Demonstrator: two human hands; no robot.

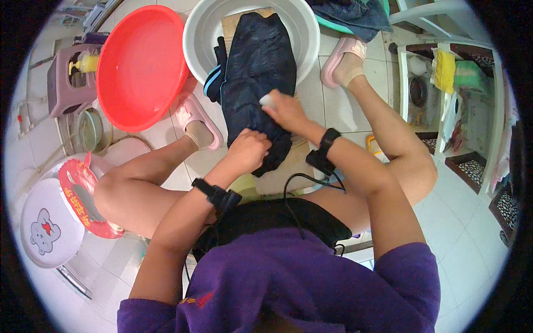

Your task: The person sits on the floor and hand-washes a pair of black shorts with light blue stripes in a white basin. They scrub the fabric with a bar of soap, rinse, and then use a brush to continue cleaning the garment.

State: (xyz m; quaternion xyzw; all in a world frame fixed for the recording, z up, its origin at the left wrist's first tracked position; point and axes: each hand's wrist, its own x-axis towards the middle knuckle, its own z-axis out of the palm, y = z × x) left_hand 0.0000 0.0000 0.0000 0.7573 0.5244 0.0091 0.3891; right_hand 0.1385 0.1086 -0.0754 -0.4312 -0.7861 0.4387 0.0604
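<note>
A wet dark garment (258, 61) with light blue stripes at its left side lies stretched over a wooden washboard (230, 25). The board's top leans inside a large white basin (194, 41), and its lower part is mostly covered by the cloth. My left hand (250, 151) is closed on the garment's near end, knuckles up. Higher up and to the right, my right hand (287, 114), slightly blurred, grips a small white bar of soap (267, 101) against the cloth.
A red basin (141, 69) stands left of the white one. Beyond it is a mauve stool (64, 83) with a yellow-topped bottle. Dark cloth (355, 16) lies over a green basin at the upper right. White shelving (438, 100) stands at the right. My feet in pink slippers flank the washboard.
</note>
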